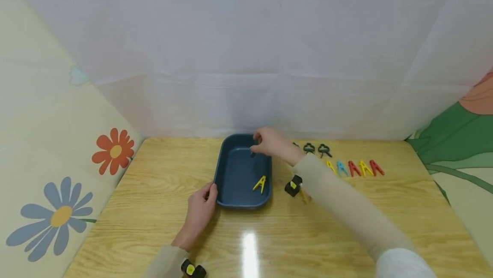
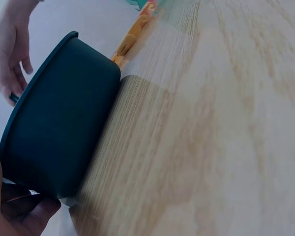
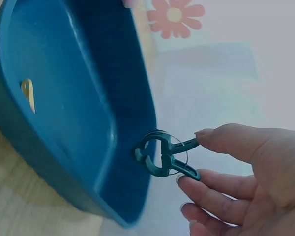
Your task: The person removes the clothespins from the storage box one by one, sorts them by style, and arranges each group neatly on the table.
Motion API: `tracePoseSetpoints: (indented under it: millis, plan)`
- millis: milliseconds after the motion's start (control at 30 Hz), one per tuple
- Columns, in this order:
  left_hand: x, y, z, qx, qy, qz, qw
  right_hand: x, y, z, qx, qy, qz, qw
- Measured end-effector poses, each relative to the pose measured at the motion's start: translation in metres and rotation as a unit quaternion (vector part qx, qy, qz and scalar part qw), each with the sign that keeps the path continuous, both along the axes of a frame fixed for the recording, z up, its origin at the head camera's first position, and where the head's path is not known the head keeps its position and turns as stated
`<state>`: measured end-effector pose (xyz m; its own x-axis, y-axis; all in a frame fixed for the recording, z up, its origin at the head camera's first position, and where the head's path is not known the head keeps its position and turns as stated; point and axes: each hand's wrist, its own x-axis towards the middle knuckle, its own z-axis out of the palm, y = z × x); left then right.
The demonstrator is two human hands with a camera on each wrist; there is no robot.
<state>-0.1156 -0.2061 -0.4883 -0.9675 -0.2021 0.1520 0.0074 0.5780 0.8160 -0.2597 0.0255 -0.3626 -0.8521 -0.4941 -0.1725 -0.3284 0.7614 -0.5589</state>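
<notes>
A dark blue rectangular tub point(image 1: 236, 179) stands on the table, a yellow clothespin point(image 1: 263, 180) lying on its floor. My left hand point(image 1: 200, 207) grips the tub's near left edge; the left wrist view shows its fingers point(image 2: 39, 214) at the lower corner. Over the far right part of the tub is my right hand point(image 1: 274, 144). It pinches a dark green spring plant clip point(image 3: 165, 160) by its two handles, thumb on one and fingertip on the other. The clip's rounded jaws point toward the tub's wall in the right wrist view.
Right of the tub, more green plant clips point(image 1: 309, 148) line the table's back. In front of them runs a row of red, yellow and blue clothespins point(image 1: 342, 168), partly behind my right forearm. Another yellow piece point(image 1: 304, 196) shows beside the right wrist camera point(image 1: 293, 186). A white sheet point(image 1: 215, 55) hangs behind.
</notes>
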Motion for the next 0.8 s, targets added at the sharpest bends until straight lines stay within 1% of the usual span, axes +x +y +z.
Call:
tracePoseSetpoints:
  millis: [233,333,533,600,800]
  plan:
    - [0.001,-0.003,0.0,-0.002,-0.006,0.006,1.0,-0.006,0.033,0.006,-0.078,-0.003,-0.022,0.9967]
    - [0.002,-0.003,0.001,0.0,-0.01,0.008,0.9999,-0.006,0.048,0.01,-0.098,-0.003,-0.033,0.9947]
    - [0.003,-0.003,0.001,0.001,-0.013,0.009,0.9999,-0.006,0.082,0.013,-0.094,0.015,-0.062,0.9935]
    - [0.004,-0.003,0.001,0.003,-0.012,0.007,0.9999,-0.007,0.095,0.012,-0.09,0.022,-0.072,0.9931]
    - [0.004,-0.003,0.001,0.004,-0.009,0.002,0.9999,-0.006,0.133,0.004,-0.101,0.025,-0.111,0.9883]
